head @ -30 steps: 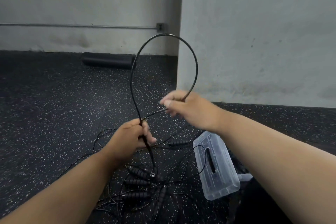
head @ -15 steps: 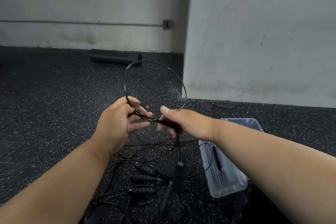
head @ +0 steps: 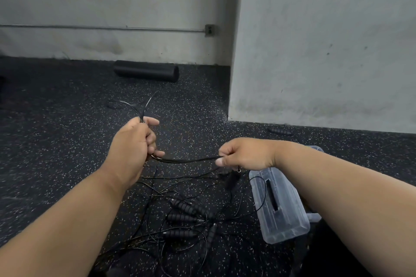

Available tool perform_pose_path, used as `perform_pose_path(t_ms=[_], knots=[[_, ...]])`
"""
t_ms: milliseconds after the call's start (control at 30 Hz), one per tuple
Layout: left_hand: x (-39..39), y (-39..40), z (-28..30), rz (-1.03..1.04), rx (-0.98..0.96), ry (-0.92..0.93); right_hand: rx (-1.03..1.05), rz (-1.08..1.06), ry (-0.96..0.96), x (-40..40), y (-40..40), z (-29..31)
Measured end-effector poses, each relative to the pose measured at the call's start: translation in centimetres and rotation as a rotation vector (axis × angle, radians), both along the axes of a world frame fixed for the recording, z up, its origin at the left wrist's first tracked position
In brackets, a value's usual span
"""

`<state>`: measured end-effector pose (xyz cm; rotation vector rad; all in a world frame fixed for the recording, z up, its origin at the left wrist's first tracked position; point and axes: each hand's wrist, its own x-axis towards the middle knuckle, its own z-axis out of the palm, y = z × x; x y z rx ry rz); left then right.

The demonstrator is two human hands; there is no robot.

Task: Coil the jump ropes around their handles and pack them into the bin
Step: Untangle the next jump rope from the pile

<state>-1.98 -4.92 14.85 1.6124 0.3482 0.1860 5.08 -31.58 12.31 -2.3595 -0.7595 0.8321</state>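
Speckled black rubber flooring (head: 56,141) runs under everything, meeting pale concrete walls at the back. Nearest the camera lies a tangle of thin black jump ropes (head: 180,216): four ribbed black handles can be counted in the heap, their cords looping loosely across one another, though how many ropes these make cannot be told. Just right of the heap, one clear plastic bin (head: 279,207) lies tipped on its side, partly hidden behind the right forearm, with a cord draped over it. Above the pile, two hands hold one thin black rope (head: 186,160) stretched between them. Left hand (head: 132,144) is curled into a fist around gathered strands, two blurred cord ends sticking up out of its top. Right hand (head: 245,154) pinches the rope between thumb and curled fingers, a dark blurred handle hanging beneath it. Farther off, one more ribbed handle (head: 280,131) lies alone near the wall's foot, and one black foam roller (head: 146,71) rests along the far wall.
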Motion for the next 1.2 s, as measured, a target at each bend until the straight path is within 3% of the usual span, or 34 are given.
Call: perform_pose_path(t_ms=[133,300,400,533,733,833,900,967,1033,1100,1200], knots=[[-0.2,0.2,-1.2,-0.043,0.06,0.124,0.17,-0.087,-0.068,-0.3,0.3,1.1],[-0.8,-0.9,-3.3,-0.353,-0.341,0.321,0.437,-0.119,-0.127,-1.5,1.0,3.1],[-1.0,-2.6,-4.8,-0.493,-0.348,0.321,0.558,-0.149,-0.107,-2.0,1.3,3.5],[-1.8,-4.9,-7.4,-0.637,0.108,0.308,0.643,-0.166,-0.084,-2.7,1.5,4.2],[-1.5,-5.5,-9.9,-0.824,0.62,0.4,0.665,-0.17,0.013,-2.6,1.3,3.8],[-0.9,-4.7,-9.8,-0.915,1.098,0.256,0.674,-0.264,0.03,-1.8,0.7,3.6],[-0.2,-4.3,-8.8,-0.809,1.143,0.167,0.602,-0.366,-0.029,-1.0,0.3,3.3],[0.3,-4.1,-6.5,-0.648,0.981,0.14,0.471,-0.464,-0.047,-0.3,-0.2,2.9],[0.6,-4.1,-4.2,-0.48,0.528,0.192,0.283,-0.49,0.025,0.0,-0.9,2.0],[0.4,-4.6,-1.8,-0.401,0.033,0.208,0.122,-0.479,0.209,-0.2,-1.0,0.8],[0.1,-5.5,-0.8,-0.413,-0.323,0.203,0.058,-0.396,0.508,-1.2,-0.1,-1.5]])
